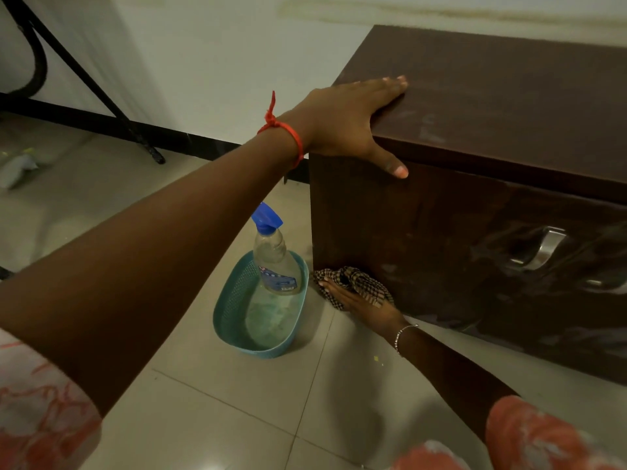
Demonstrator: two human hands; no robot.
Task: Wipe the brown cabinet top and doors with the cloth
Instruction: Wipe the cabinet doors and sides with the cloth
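patterned orange sleeves (40, 401) sat closest, at the frame's lower corners. from them both arms reached to the brown cabinet (475, 215), filling the 3 o'clock side. the right hand (363, 305) pressed the checked cloth (353, 283) flat against the door's bottom left corner, fingers spread over it rather than clenched, likely to scrub the lowest edge. the left hand (353, 120) lay open on the top's near corner, thumb hooked down the front, probably as a brace while crouching. at 9 o'clock of the cloth, a spray bottle (274, 256) leaned in a teal basket (230, 317) within easy reach.
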